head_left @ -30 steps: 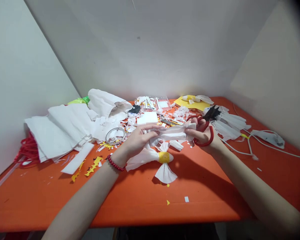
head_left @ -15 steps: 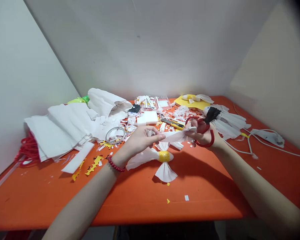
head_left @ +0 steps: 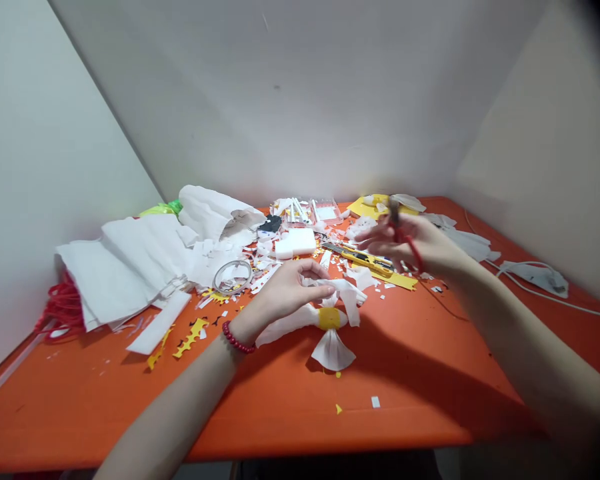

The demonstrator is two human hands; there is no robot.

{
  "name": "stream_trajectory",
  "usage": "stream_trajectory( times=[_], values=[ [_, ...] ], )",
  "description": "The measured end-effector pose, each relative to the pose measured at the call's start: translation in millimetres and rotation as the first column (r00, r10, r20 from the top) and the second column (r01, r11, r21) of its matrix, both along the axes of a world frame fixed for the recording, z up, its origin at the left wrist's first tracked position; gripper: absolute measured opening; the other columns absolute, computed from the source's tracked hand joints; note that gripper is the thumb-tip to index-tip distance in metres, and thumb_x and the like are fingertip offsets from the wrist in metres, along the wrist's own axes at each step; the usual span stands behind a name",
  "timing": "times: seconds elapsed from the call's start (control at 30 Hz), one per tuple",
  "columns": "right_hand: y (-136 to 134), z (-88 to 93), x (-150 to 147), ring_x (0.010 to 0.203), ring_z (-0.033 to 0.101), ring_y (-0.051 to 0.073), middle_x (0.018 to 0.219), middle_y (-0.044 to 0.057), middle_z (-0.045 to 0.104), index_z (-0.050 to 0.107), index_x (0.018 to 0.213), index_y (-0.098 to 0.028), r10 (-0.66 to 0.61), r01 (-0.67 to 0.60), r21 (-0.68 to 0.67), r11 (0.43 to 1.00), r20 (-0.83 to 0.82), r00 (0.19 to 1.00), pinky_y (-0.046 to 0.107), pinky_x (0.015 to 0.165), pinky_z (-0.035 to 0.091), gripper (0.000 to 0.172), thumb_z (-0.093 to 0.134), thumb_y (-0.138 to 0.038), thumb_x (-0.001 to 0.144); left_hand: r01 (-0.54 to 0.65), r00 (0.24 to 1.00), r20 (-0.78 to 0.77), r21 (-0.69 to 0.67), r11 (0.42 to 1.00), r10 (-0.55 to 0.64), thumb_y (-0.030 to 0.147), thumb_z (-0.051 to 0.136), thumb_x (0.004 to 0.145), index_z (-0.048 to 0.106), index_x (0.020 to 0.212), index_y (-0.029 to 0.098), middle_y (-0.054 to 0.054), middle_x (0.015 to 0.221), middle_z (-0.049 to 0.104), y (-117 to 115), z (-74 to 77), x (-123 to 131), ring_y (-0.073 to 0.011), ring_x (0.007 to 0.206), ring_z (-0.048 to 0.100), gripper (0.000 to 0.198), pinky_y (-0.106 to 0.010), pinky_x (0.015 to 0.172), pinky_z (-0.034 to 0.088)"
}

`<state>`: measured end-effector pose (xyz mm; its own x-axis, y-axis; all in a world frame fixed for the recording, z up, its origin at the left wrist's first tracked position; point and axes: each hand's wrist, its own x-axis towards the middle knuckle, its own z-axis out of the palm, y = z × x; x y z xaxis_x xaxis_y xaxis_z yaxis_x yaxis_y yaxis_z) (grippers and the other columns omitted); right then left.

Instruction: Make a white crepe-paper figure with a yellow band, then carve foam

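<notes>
My left hand, with a red bead bracelet at the wrist, pinches a strip of white tissue paper above the orange table. Just below it lies a white tissue figure tied with a yellow band. My right hand is raised to the right, blurred by motion, with red-handled scissors hooked on its fingers. A yellow utility knife lies under that hand.
A heap of white paper sheets covers the left of the table, beside red cord and a clear tape roll. Paper scraps and yellow cut-outs litter the middle. A white cable and adapter lie at right.
My right hand let go of the tissue strip and swung up and right with the scissors. The left hand lowered the strip towards the tissue figure.
</notes>
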<state>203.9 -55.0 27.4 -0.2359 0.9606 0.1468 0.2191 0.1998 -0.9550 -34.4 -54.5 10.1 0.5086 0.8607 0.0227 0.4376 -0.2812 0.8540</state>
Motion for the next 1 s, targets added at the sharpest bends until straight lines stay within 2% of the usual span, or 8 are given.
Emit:
stream_trajectory(
  times=[0.1, 0.17, 0.3, 0.5, 0.63, 0.73, 0.83, 1.0],
  values=[
    [0.8, 8.3, -22.3, 0.070, 0.060, 0.012, 0.094, 0.007, 0.063, 0.051, 0.086, -0.015, 0.296, -0.285, -0.107, 0.952, 0.103, 0.950, 0.018, 0.050, 0.044, 0.038, 0.075, -0.029, 0.060, -0.024, 0.999, 0.035, -0.036, 0.999, 0.025, 0.034, 0.068, 0.072, 0.061, 0.074, 0.017, -0.005, 0.086, 0.066, -4.6, 3.9, 2.8, -0.0192, 0.078, 0.062, 0.019, -0.029, 0.068, 0.049],
    [0.5, 6.1, -31.6, 0.059, 0.055, 0.007, 0.086, 0.003, 0.063, 0.051, 0.086, -0.014, 0.353, -0.327, -0.174, 0.929, 0.149, 0.924, 0.016, 0.047, 0.041, 0.036, 0.074, -0.027, 0.062, -0.034, 0.998, 0.051, -0.035, 0.999, 0.036, 0.035, 0.067, 0.073, 0.059, 0.074, 0.016, -0.004, 0.084, 0.064, -5.7, 5.7, 2.7, -0.0175, 0.076, 0.061, 0.021, -0.026, 0.064, 0.048],
    [-1.5, -3.9, -33.7, 0.049, 0.046, 0.004, 0.069, -0.002, 0.056, 0.052, 0.085, -0.013, 0.293, -0.249, -0.237, 0.939, 0.171, 0.941, 0.015, 0.040, 0.034, 0.031, 0.071, -0.026, 0.065, -0.013, 0.998, 0.055, -0.043, 0.999, 0.015, 0.037, 0.065, 0.075, 0.058, 0.074, 0.016, -0.006, 0.097, 0.064, -4.0, 6.7, -0.7, -0.0169, 0.078, 0.059, 0.022, -0.023, 0.059, 0.046],
    [-1.5, -18.4, -27.4, 0.055, 0.048, 0.004, 0.072, -0.003, 0.054, 0.056, 0.085, -0.013, 0.251, -0.242, -0.123, 0.962, 0.071, 0.965, 0.015, 0.049, 0.038, 0.027, 0.071, -0.021, 0.064, 0.083, 0.996, 0.048, -0.088, 0.993, -0.079, 0.036, 0.063, 0.077, 0.069, 0.083, 0.018, -0.007, 0.089, 0.068, 0.1, 5.0, -3.9, -0.0210, 0.086, 0.062, 0.021, -0.029, 0.074, 0.046],
    [-0.3, -25.2, -25.9, 0.060, 0.050, 0.007, 0.070, -0.002, 0.055, 0.054, 0.081, -0.014, 0.241, -0.236, -0.067, 0.969, 0.075, 0.968, 0.018, 0.054, 0.040, 0.024, 0.071, -0.021, 0.065, 0.023, 0.997, 0.080, -0.138, 0.990, -0.012, 0.042, 0.064, 0.075, 0.070, 0.077, 0.016, -0.009, 0.085, 0.069, -1.3, 2.6, -1.7, -0.0202, 0.073, 0.065, 0.027, -0.029, 0.066, 0.048],
    [-0.3, -29.2, -26.2, 0.069, 0.054, 0.009, 0.080, 0.001, 0.059, 0.050, 0.078, -0.015, 0.262, -0.261, -0.016, 0.965, 0.018, 0.965, 0.019, 0.061, 0.043, 0.026, 0.072, -0.021, 0.065, -0.021, 0.991, 0.128, -0.176, 0.984, 0.044, 0.039, 0.069, 0.072, 0.070, 0.085, 0.017, -0.011, 0.103, 0.066, -2.4, 0.2, -0.9, -0.0197, 0.075, 0.066, 0.026, -0.029, 0.063, 0.050],
    [-0.2, -33.4, -27.3, 0.069, 0.054, 0.009, 0.082, 0.002, 0.060, 0.048, 0.078, -0.015, 0.269, -0.269, -0.026, 0.963, 0.019, 0.963, 0.019, 0.059, 0.044, 0.029, 0.072, -0.025, 0.065, -0.002, 0.990, 0.136, -0.203, 0.979, 0.030, 0.037, 0.069, 0.072, 0.071, 0.087, 0.017, -0.011, 0.100, 0.067, -1.4, -2.3, -2.3, -0.0216, 0.080, 0.066, 0.025, -0.030, 0.067, 0.052],
    [-3.5, -32.9, -21.8, 0.051, 0.047, 0.005, 0.078, 0.000, 0.056, 0.043, 0.080, -0.017, 0.046, -0.044, -0.074, 0.996, 0.025, 0.999, 0.018, 0.043, 0.040, 0.041, 0.068, -0.047, 0.069, -0.038, 0.987, 0.142, -0.230, 0.972, 0.072, 0.032, 0.069, 0.073, 0.072, 0.087, 0.015, -0.011, 0.091, 0.069, 2.1, -6.7, -5.8, -0.0208, 0.081, 0.065, 0.022, -0.032, 0.074, 0.052]
  ],
)
